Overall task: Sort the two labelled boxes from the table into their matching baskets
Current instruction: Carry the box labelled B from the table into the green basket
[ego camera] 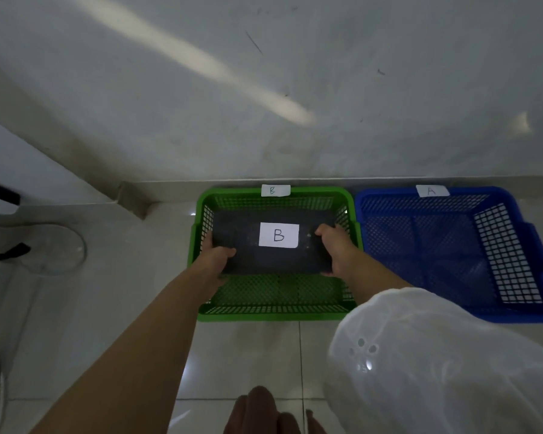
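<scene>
A dark box (pixel 248 255) with a white paper label "B" on its top sits inside the green basket (pixel 276 313), toward the basket's far half. My left hand (pixel 217 256) grips the box's left end and my right hand (pixel 336 249) grips its right end. The green basket carries a small "B" tag on its far rim. To its right stands a blue basket (pixel 514 314) with an "A" tag on its far rim; nothing shows inside it. No second box is in view.
Both baskets stand on a glossy tiled floor (pixel 264 355) against a grey wall. A round fan base (pixel 54 249) and dark cables lie at the left. My white sleeve (pixel 436 355) covers the lower right, and toes show at the bottom edge.
</scene>
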